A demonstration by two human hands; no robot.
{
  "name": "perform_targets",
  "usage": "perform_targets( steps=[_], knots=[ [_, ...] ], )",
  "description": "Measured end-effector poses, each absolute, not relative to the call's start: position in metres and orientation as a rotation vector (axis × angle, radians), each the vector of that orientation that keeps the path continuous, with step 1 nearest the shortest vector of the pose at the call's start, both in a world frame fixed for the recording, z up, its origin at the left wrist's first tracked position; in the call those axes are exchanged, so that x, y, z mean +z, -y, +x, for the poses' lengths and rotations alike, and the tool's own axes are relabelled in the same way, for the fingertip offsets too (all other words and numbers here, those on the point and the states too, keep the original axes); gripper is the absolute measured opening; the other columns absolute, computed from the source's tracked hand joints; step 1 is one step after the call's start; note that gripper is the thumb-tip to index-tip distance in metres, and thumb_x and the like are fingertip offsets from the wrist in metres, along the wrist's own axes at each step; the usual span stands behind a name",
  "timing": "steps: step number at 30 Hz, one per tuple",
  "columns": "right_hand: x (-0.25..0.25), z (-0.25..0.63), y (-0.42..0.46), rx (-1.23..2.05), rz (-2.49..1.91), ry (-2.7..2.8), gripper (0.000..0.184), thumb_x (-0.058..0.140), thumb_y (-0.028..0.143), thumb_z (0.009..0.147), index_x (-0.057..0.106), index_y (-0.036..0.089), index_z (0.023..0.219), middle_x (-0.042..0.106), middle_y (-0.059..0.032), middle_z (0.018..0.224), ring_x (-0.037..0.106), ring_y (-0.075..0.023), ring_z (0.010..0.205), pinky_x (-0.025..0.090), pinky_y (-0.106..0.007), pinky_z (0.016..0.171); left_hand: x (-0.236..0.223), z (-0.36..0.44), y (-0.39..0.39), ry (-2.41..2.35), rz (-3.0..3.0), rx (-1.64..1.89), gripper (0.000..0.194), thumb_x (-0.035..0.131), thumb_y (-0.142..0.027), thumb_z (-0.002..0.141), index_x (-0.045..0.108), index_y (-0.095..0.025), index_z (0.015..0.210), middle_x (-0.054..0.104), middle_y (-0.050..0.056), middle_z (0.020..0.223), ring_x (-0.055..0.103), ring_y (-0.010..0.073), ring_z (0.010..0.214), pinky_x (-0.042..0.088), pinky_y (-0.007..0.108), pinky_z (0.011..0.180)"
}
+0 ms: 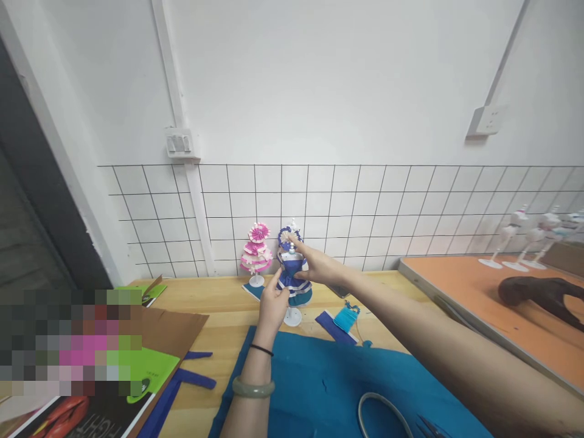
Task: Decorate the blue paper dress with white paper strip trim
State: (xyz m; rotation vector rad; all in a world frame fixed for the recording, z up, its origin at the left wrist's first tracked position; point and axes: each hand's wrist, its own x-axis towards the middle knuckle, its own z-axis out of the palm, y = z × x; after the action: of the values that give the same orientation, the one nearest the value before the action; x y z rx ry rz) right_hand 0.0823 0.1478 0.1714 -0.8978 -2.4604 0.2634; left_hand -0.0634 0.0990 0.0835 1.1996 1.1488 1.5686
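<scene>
A small doll stand dressed in a blue and white paper dress [292, 277] stands on its white round base near the back of the wooden table [228, 316]. My left hand [272, 304] grips the dress at its lower left, fingers closed on it. My right hand [317, 264] reaches in from the right, its fingers pinching at the upper part of the figure by the blue and white rosette on top. A pink and white dressed figure [256, 252] stands just to the left, untouched.
A teal cloth [319, 383] covers the table in front of me, with dark blue strips [196, 377] and a teal thread card [345, 318] beside it. Green paper, brown card and a magazine lie at left. An orange board [483, 304] at right carries white stands and a dark object.
</scene>
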Motion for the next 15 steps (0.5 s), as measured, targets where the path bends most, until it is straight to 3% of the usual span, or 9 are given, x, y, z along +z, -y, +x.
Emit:
perform_targets(
  steps=[3, 8, 15],
  knots=[
    [0.167, 0.081, -0.152, 0.242, -0.901, 2.450, 0.098, 0.065, 0.017, 0.067, 0.001, 0.023, 0.140, 0.033, -0.0122, 0.139, 0.043, -0.0250, 0.118, 0.037, -0.034, 0.091, 0.082, -0.060, -0.101, -1.164, 1.217, 1.534, 0.059, 0.053, -0.014, 0.067, 0.045, -0.012, 0.126, 0.033, -0.012, 0.035, 0.023, 0.0046, 0.031, 0.019, 0.016, 0.034],
    [0.161, 0.080, -0.159, 0.207, -0.928, 2.431, 0.094, 0.063, 0.014, 0.068, 0.003, 0.022, 0.140, 0.043, -0.0136, 0.132, 0.048, -0.0268, 0.112, 0.039, -0.037, 0.088, 0.082, -0.058, -0.100, -1.183, 1.242, 1.538, 0.058, 0.053, -0.014, 0.067, 0.047, -0.013, 0.125, 0.032, -0.012, 0.036, 0.024, 0.0041, 0.032, 0.019, 0.016, 0.036],
    [0.160, 0.079, -0.159, 0.223, -0.916, 2.427, 0.095, 0.062, 0.013, 0.068, 0.002, 0.023, 0.140, 0.040, -0.0128, 0.135, 0.047, -0.0269, 0.112, 0.038, -0.037, 0.089, 0.085, -0.059, -0.098, -1.199, 1.238, 1.556, 0.059, 0.055, -0.011, 0.065, 0.048, -0.013, 0.123, 0.034, -0.011, 0.036, 0.026, 0.0041, 0.033, 0.021, 0.015, 0.037]
  ],
)
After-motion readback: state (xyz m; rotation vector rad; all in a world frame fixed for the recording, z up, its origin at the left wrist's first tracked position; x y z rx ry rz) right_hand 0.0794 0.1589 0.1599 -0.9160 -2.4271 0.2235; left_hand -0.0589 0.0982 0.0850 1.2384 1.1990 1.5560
